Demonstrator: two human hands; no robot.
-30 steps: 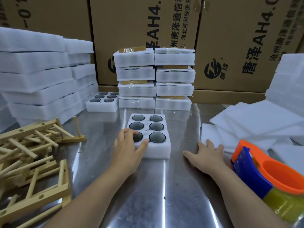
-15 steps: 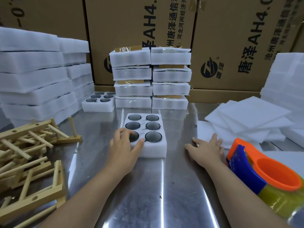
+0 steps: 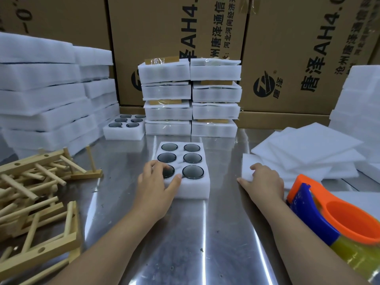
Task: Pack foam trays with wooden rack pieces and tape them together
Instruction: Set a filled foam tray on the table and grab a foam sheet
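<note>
Foam tray corner under left hand

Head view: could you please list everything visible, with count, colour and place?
foam tray of six dark discs: one, white, table centre.
second foam tray: one, white, back left.
taped foam packs: eight, white, back centre.
foam stacks: several, white, far left and far right.
foam sheets: several, white, right.
wooden rack pieces: many, pale, left.
tape dispenser: one, orange-blue, near right.
cardboard boxes: several, brown, behind.
table: one, steel, underneath.
left hand: rests on centre tray.
right hand: grips foam sheets' corner.
</note>
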